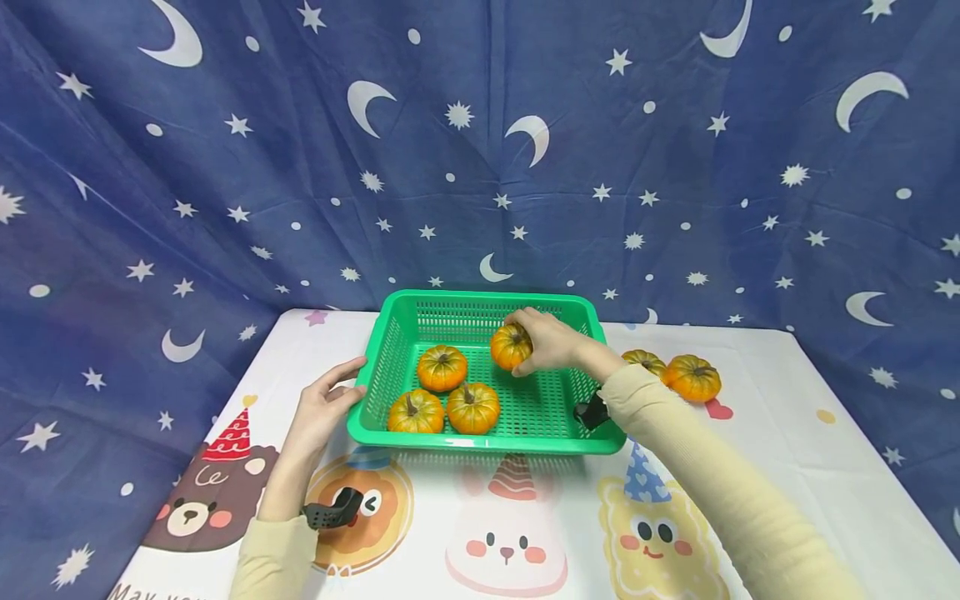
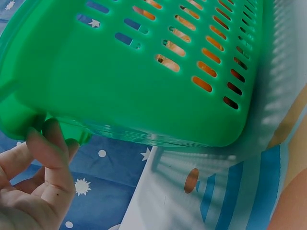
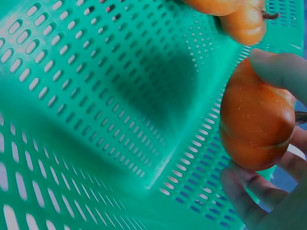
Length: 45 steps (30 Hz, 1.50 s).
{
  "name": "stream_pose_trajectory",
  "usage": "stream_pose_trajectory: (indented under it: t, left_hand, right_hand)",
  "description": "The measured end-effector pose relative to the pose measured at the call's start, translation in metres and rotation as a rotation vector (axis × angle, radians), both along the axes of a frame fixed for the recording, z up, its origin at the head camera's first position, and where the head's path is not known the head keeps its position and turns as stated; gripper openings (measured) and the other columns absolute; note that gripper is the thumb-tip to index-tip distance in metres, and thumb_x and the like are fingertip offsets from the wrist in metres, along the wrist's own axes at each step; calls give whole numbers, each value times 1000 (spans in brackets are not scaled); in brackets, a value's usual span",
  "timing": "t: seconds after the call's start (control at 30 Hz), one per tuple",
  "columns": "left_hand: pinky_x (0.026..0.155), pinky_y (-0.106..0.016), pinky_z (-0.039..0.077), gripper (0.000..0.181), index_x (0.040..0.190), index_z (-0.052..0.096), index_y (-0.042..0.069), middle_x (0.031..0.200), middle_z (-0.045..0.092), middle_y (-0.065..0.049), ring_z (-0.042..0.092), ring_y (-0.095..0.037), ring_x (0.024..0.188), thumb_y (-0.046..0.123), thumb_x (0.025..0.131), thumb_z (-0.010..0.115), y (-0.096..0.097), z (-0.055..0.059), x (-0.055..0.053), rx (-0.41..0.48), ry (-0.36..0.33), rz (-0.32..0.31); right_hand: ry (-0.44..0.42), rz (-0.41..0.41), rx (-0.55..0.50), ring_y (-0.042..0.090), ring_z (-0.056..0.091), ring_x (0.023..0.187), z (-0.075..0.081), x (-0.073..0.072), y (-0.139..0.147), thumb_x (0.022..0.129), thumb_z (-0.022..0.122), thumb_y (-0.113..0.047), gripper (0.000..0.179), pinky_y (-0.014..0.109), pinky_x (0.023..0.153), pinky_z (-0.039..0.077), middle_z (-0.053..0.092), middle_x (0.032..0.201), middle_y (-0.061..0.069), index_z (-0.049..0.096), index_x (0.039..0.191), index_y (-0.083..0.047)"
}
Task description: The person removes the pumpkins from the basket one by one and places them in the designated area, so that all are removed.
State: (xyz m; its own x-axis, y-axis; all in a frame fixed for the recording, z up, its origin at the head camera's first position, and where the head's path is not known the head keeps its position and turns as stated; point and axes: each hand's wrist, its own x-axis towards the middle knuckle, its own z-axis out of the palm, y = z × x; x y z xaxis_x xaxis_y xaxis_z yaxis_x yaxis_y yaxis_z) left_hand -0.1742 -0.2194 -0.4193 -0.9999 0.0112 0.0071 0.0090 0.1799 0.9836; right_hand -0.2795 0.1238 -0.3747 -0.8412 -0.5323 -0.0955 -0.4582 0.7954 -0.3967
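My right hand (image 1: 553, 340) grips a small orange pumpkin (image 1: 510, 347) over the right half of a green plastic basket (image 1: 487, 443). In the right wrist view that pumpkin (image 3: 256, 115) sits between thumb and fingers, with its shadow on the basket floor below. Three more pumpkins lie inside on the left: one at the back (image 1: 442, 368), one at the front left (image 1: 416, 412) and one beside it (image 1: 473, 408). My left hand (image 1: 318, 412) is at the basket's left side; up close, its fingers (image 2: 53, 148) pinch the rim.
Right of the basket, a pumpkin (image 1: 693, 378) rests on the table, next to another pumpkin (image 1: 643, 361) partly hidden by my right sleeve. A white cartoon-print cloth (image 1: 577, 533) covers the table. Behind it hangs a blue curtain (image 1: 480, 208) with moons and stars.
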Motion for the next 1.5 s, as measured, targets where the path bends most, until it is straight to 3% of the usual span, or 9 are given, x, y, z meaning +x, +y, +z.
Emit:
stream_pose_trajectory:
  t: [0.5, 0.77, 1.5]
  left_hand:
    - [70, -17, 51, 48, 139, 49, 3, 113, 53, 5, 63, 3, 81, 7, 92, 58, -4, -3, 0, 19, 21, 7]
    - [72, -16, 50, 48, 140, 47, 4, 117, 51, 0, 61, 5, 81, 8, 94, 57, -3, -1, -1, -14, -5, 12]
    - [71, -17, 51, 47, 141, 47, 6, 114, 54, 10, 62, 2, 78, 10, 95, 56, -1, -2, -2, -24, -2, -5]
  right_hand:
    - [83, -2, -97, 29, 52, 112, 28, 14, 19, 69, 85, -29, 81, 45, 89, 49, 51, 129, 9, 45, 138, -13]
    - [123, -11, -109, 28, 52, 106, 34, 20, 42, 69, 84, -28, 82, 43, 85, 50, 51, 125, 10, 44, 138, -9]
    - [170, -165, -165, 35, 47, 120, 40, 42, 123, 73, 83, -27, 80, 57, 101, 38, 49, 133, 16, 43, 138, -5]
